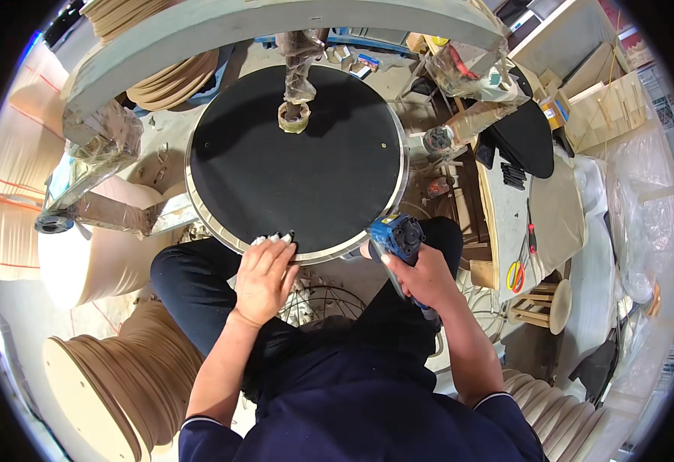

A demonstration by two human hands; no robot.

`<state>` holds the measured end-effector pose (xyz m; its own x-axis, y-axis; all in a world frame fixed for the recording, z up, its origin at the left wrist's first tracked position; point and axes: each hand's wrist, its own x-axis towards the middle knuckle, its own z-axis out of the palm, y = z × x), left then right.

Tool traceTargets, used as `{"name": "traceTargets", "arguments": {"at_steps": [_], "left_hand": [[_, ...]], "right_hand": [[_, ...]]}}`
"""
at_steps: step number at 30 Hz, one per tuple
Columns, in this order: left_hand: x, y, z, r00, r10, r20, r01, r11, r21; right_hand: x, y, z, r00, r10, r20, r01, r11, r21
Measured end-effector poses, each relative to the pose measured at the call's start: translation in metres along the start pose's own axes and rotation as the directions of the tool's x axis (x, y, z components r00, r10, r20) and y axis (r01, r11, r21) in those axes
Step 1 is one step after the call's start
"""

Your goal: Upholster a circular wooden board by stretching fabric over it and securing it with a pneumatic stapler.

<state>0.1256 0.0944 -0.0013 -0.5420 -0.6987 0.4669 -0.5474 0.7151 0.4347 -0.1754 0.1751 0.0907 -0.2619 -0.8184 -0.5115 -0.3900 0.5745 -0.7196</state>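
A large round black panel with a pale, shiny rim lies in front of me, above my knees. My left hand rests on its near edge, fingers stretched forward over the rim; white coverings show on the fingertips. Whether the thumb grips the underside is hidden. In my right hand is a blue and black power tool, held by its handle close to the near right rim. Its exact kind and working tip cannot be made out.
A curved grey frame arches over the panel, with a wrapped post coming down onto it. Scissors and a red-handled screwdriver lie on the right-hand bench. Stacked round boards stand at left; a wooden stool stands at right.
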Motion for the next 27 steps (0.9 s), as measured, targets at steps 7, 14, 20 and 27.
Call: {"name": "traceTargets", "arguments": {"at_steps": [7, 14, 20, 27], "left_hand": [[-0.015, 0.001, 0.003, 0.999, 0.017, -0.036, -0.015, 0.999, 0.052], [-0.010, 0.010, 0.013, 0.996, 0.039, -0.078, -0.034, 0.998, 0.062], [-0.007, 0.021, 0.016, 0.998, 0.057, -0.037, -0.055, 0.998, 0.043], [-0.003, 0.034, 0.027, 0.997, 0.073, 0.006, -0.072, 0.997, -0.023]], "right_hand": [[0.000, -0.005, 0.002, 1.000, -0.029, -0.012, 0.028, 0.995, -0.091], [-0.003, -0.008, 0.009, 1.000, 0.014, 0.018, -0.014, 1.000, -0.026], [-0.003, -0.004, 0.009, 0.997, -0.074, -0.010, 0.073, 0.995, -0.073], [-0.007, -0.012, 0.020, 0.999, -0.034, 0.014, 0.035, 0.998, -0.057]]}}
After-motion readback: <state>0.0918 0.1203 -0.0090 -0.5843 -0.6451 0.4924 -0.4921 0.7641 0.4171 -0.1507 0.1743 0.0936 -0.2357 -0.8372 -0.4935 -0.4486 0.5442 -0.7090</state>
